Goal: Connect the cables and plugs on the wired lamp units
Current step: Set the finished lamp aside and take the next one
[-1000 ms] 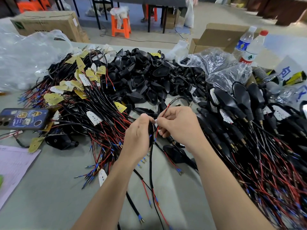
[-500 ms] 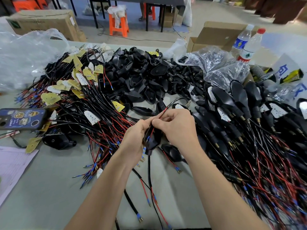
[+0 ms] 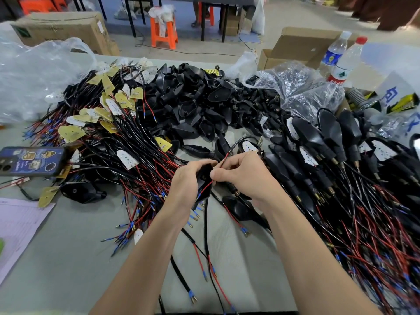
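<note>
My left hand (image 3: 185, 186) grips a black lamp housing (image 3: 204, 178) at the table's middle. My right hand (image 3: 244, 175) pinches a thin red wire (image 3: 205, 188) that runs across the housing's open face; a black cable (image 3: 238, 143) arcs up behind it to a small white board (image 3: 248, 146). A black cable (image 3: 206, 226) hangs down from the housing. Left of my hands lies a tangle of red-and-black wired LED boards (image 3: 109, 133). A heap of empty black housings (image 3: 195, 105) sits behind, and assembled lamp units (image 3: 322, 142) lie to the right.
A phone (image 3: 29, 161) lies at the left, with papers (image 3: 16, 228) near the front left edge. Clear plastic bags (image 3: 34, 76) fill the back left, more bags (image 3: 302, 92) and two water bottles (image 3: 343, 62) the back right. Cardboard boxes stand beyond the table.
The black housing has come up into full view in my left hand. My right hand has drawn the red wire down across its face. Both hands stay at the table's middle.
</note>
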`<state>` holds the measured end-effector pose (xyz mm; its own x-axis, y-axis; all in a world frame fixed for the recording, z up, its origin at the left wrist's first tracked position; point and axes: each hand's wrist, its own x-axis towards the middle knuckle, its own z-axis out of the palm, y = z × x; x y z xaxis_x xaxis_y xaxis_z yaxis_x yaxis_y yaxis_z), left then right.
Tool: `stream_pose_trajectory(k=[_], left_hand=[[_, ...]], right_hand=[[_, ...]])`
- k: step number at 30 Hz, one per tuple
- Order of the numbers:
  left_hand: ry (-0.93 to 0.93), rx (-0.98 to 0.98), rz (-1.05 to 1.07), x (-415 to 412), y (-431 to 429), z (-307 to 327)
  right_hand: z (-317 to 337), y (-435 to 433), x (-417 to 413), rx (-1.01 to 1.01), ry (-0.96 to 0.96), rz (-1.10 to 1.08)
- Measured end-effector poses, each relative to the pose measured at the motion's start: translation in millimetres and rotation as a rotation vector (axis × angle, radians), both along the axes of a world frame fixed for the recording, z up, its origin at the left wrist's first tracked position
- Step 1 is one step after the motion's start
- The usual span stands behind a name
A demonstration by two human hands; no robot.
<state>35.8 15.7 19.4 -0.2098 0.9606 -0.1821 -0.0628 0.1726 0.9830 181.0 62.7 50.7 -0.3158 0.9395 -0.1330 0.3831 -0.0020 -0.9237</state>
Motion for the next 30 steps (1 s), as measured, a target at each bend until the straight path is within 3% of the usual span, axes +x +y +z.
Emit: stream_pose_trajectory(k=[3,8,13,17,22,30], left_hand=[[0.059,-0.012,0.038,-2,4,1],[-0.158,-0.033,-0.111,-8,1,5],[-0.371,-0.042,-0.263,-21,6,1],[-0.521,-0.006,-0.229,-22,7,-7],[-0.456,-0.014,-0.128,-23,9,-12],[-0.350,0.031,-0.209,-35,8,-11]], right_hand=[[0,1,0,0.029,-0.044,-0.042],[-4,1,-7,0.138,-0.147,-0.200],[0,-2,-8,0.236,-0.170,-0.180],[2,-3,-10,0.282,-0.154,-0.137],[-4,-3,-11,0.221,-0.102,-0.067],[4,6,-2,0.094,-0.043,0.193]])
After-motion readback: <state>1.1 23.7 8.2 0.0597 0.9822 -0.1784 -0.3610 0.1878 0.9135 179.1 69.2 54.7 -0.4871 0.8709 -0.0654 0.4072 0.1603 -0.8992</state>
